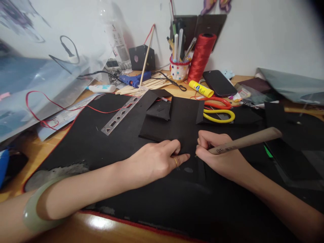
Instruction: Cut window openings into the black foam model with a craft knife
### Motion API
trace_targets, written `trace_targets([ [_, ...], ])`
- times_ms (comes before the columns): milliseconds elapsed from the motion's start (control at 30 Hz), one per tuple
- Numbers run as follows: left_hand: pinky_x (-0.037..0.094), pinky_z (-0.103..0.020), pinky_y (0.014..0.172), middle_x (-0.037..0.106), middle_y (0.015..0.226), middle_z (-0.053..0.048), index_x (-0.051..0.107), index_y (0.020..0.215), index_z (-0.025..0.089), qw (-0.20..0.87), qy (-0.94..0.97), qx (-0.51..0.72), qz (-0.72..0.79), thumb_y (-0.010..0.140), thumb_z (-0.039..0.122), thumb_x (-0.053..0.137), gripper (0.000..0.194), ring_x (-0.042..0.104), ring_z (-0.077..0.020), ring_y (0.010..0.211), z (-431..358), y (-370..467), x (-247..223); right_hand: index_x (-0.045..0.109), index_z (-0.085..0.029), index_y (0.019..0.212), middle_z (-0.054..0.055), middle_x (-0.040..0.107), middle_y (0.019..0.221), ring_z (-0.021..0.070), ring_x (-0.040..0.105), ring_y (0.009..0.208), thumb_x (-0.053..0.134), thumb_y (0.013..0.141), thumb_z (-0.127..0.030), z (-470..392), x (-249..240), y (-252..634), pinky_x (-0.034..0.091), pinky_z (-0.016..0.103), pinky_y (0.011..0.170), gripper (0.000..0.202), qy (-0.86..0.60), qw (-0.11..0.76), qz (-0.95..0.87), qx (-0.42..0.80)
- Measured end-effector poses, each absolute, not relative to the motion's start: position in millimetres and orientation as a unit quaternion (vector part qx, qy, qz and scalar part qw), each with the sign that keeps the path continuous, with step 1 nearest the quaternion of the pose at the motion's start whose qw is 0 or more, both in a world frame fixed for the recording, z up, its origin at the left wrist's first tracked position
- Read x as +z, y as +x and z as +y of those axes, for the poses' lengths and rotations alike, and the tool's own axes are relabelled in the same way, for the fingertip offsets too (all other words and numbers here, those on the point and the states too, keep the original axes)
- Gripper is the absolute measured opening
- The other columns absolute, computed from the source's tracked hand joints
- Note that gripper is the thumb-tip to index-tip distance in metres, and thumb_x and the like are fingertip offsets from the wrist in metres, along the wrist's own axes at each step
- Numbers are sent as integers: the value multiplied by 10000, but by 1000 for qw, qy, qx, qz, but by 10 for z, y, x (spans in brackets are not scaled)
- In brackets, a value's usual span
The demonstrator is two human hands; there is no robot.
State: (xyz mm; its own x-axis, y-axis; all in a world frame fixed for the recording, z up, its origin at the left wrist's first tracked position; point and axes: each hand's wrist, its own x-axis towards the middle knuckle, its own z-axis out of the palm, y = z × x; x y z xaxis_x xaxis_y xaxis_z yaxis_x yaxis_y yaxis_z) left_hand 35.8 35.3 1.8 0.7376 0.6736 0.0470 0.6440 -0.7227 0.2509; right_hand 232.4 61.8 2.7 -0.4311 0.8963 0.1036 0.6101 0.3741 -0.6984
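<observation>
My right hand (220,152) is closed around a grey-brown pen (250,140) with dark lettering, its barrel slanting up to the right. The pen's tip is hidden behind my fingers, low over the black surface. Close by on the left, my left hand (159,158) presses down with one finger stretched out and the others bent. That finger wears a thin ring and touches a dark piece of paper (189,175), whose edges barely show against the black mat (121,199). Just beyond both hands lies black card (184,118) with a small folded black envelope (160,109) on it.
A clear stencil ruler (121,114) lies left of the card. Scissors (219,116) with red and yellow handles, a yellow glue stick (201,88) and a phone (219,82) sit behind. Further back are a blue glue gun (134,80), pen cup (179,71) and red thread spool (202,57).
</observation>
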Motion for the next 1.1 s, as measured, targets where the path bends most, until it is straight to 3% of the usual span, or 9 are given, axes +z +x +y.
trace_targets([
  [500, 303, -162, 492, 414, 758, 43, 443, 1034, 224, 131, 917, 89, 365, 923, 299, 367, 154, 424, -57, 581, 371, 381, 44, 201, -200, 546, -51, 269, 497, 82, 259, 471, 427, 638, -55, 613, 31, 2335, 209, 253, 445, 284, -485, 232, -788, 299],
  [667, 331, -171, 497, 456, 797, 18, 513, 1008, 205, 136, 911, 74, 383, 936, 349, 277, 285, 442, -75, 612, 365, 383, 68, 236, -203, 545, -57, 268, 485, 80, 256, 455, 465, 690, -113, 621, 24, 2340, 209, 246, 428, 286, -500, 259, -755, 337],
  [833, 403, -207, 566, 486, 959, -45, 446, 1221, 227, 91, 946, 63, 306, 913, 179, 265, 361, 476, -111, 700, 379, 285, 46, 282, -200, 539, -57, 300, 471, 70, 270, 437, 503, 704, -154, 625, 31, 2330, 211, 237, 415, 279, -505, 268, -745, 342],
  [1100, 441, -228, 605, 519, 965, -78, 474, 1213, 175, 99, 950, 79, 286, 892, 160, 289, 371, 511, -137, 751, 392, 256, 47, 288, -189, 537, -61, 296, 480, 61, 273, 454, 500, 697, -145, 625, 43, 2314, 215, 213, 412, 269, -515, 250, -749, 334],
])
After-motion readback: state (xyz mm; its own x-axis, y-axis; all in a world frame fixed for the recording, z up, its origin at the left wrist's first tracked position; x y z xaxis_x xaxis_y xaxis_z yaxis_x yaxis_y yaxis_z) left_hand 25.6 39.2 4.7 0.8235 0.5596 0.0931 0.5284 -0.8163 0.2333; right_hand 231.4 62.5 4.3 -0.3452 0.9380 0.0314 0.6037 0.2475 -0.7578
